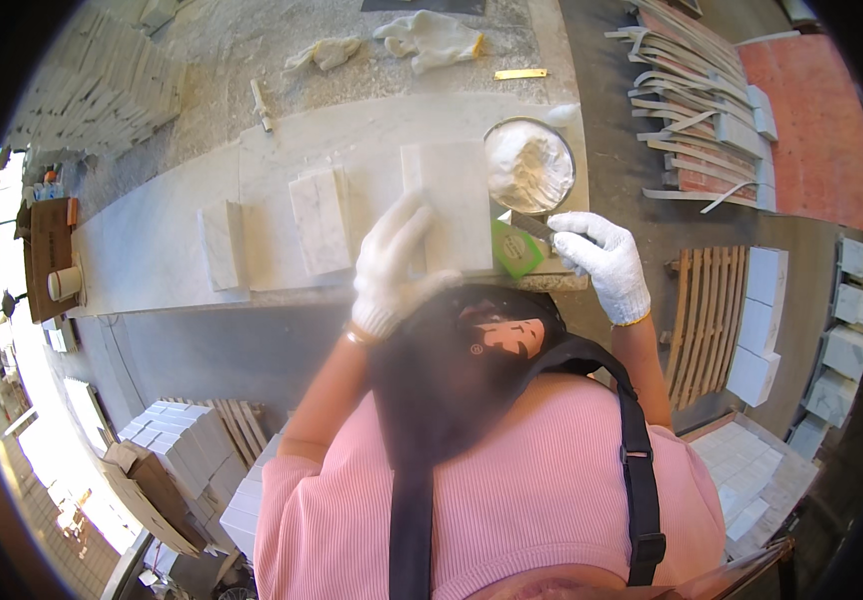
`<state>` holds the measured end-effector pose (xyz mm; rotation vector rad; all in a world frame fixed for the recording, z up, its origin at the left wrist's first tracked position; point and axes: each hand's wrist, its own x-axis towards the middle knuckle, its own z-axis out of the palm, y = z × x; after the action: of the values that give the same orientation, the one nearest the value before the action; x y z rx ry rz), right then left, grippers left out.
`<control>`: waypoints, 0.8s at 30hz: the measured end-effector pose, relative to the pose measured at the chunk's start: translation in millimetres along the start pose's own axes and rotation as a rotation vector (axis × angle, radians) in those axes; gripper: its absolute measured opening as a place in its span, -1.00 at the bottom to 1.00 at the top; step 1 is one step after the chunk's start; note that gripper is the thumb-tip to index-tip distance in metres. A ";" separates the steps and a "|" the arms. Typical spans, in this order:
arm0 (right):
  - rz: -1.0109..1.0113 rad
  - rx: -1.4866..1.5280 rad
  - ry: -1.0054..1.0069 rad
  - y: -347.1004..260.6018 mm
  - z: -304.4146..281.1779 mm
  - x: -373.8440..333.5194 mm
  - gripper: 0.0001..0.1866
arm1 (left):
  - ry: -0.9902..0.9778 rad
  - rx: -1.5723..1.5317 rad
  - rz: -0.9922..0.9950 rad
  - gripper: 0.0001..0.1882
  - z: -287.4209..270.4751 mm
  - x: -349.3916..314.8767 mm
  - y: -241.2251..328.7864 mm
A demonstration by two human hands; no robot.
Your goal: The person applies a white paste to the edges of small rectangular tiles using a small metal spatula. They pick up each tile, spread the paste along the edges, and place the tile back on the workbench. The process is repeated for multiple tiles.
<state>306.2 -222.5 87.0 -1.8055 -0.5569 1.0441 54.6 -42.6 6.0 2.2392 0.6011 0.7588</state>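
Note:
My left hand (390, 265), in a white knit glove, has its fingers stretched out and thumb apart, at the left edge of a pale marble tile (460, 205). It is slightly blurred. My right hand (607, 262), gloved the same way, pinches a putty knife (530, 226) with a grey blade over a green square piece (518, 250) at the bench's front edge. Just beyond the blade stands a round tub (530, 165) of white paste. Two more stacks of marble tile, a middle one (320, 220) and a left one (220, 245), stand along the pale slab (152, 240).
Spare white gloves (430, 40), a yellow strip (522, 74) and a small pale stick (261, 105) lie behind the slab. Many thin slabs (102, 80) fill the far left. Right of the bench are pale strips (692, 110), a wooden pallet (709, 320) and white blocks (762, 320).

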 end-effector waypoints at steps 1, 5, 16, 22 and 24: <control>-0.008 -0.001 -0.013 -0.5 2.7 -2.6 -0.72 | -0.002 0.003 -0.003 -0.10 -0.1 -0.4 -0.1; -0.034 -0.099 -0.021 3.4 10.4 -7.8 -0.73 | -0.004 -0.010 -0.001 -0.10 -1.3 -0.7 0.1; -0.263 -0.292 0.015 15.4 22.5 -16.9 -0.77 | -0.024 -0.038 -0.035 -0.06 -2.4 -0.1 -0.2; -0.294 -0.355 0.040 14.4 22.4 -18.9 -0.75 | -0.026 -0.051 -0.042 -0.06 -2.8 -0.6 0.0; -0.254 -0.306 0.050 15.1 22.7 -17.3 -0.75 | -0.028 -0.055 -0.043 -0.06 -3.2 -0.1 0.2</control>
<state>276.8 -230.6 76.4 -1.9540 -0.9295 0.7695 52.4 -41.3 8.1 2.1764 0.6057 0.7131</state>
